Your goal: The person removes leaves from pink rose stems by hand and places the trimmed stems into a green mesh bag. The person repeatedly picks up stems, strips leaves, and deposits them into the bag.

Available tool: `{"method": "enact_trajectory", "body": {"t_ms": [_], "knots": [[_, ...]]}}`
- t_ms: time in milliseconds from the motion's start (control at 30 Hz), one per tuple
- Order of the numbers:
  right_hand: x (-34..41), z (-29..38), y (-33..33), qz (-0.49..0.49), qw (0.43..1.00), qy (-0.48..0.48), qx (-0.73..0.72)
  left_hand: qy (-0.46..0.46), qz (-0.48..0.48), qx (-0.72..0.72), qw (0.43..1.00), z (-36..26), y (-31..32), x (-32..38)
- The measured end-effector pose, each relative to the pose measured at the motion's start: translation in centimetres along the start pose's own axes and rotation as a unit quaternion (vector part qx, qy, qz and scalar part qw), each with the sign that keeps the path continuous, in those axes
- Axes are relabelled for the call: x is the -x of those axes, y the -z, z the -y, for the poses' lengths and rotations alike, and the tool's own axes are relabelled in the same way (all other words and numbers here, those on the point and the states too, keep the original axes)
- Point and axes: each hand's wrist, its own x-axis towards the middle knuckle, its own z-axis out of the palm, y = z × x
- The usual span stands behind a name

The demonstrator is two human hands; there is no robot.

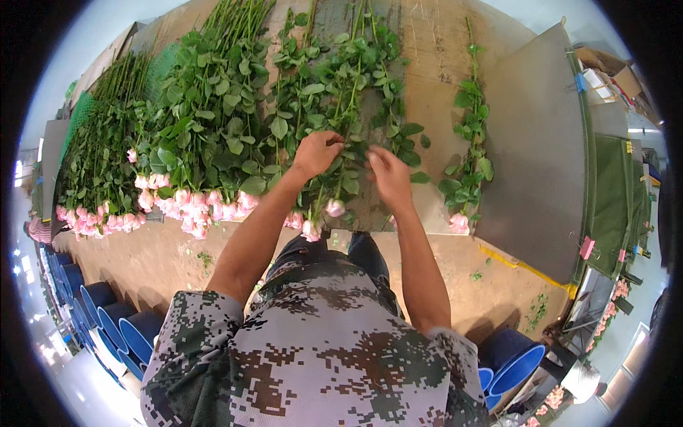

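Pink roses on long leafy stems lie on the table (435,128) before me, blooms towards my body. My left hand (319,153) has its fingers pinched at a leafy rose stem (347,115) in the middle group. Close to its right, my right hand (390,179) is curled and slightly blurred beside a dark rose leaf (356,148); whether its fingers hold anything is hidden. Below the hands are two pale pink blooms, one rose bloom (335,207) and another rose bloom (310,230) at the table edge. A single rose (470,128) lies apart on the right.
Dense rose piles (213,107) lie to the left, beside green netting (161,66). A grey panel (528,155) borders the right side. Blue buckets (141,333) stand on the floor at left, and another blue bucket (515,363) at right. Fallen leaves (205,259) dot the floor.
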Motion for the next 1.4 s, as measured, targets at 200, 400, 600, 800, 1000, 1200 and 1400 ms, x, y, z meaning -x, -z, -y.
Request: {"method": "enact_trajectory", "body": {"t_ms": [200,400,600,800,1000,1200,1400], "knots": [[-5.5,0.0,-5.5,-0.035,0.972,-0.064,0.223,-0.031,0.044,0.080,0.995,0.8,-0.1,0.5],[-5.1,-2.6,-5.5,-0.083,0.948,-0.063,0.301,0.081,-0.056,-0.130,0.987,1.3,-2.8,2.2],[-6.0,-2.4,-4.5,-0.083,0.966,-0.067,0.236,0.136,-0.024,-0.131,0.982,0.4,-4.1,1.0],[-4.5,-1.9,-1.5,-0.095,0.980,-0.070,0.159,0.124,-0.125,0.027,0.984,0.6,-1.4,-0.1],[-2.9,-3.5,-1.3,-0.107,0.982,-0.046,0.150,0.231,-0.074,0.196,0.950,-1.7,-0.2,-1.3],[1.2,-3.7,0.6,-0.091,0.980,-0.043,0.170,0.226,-0.101,0.205,0.947,-1.9,0.7,-1.2],[7.4,0.3,7.1,-0.091,0.989,-0.088,0.077,0.196,-0.123,0.133,0.964,-0.7,0.7,-2.3]]}}
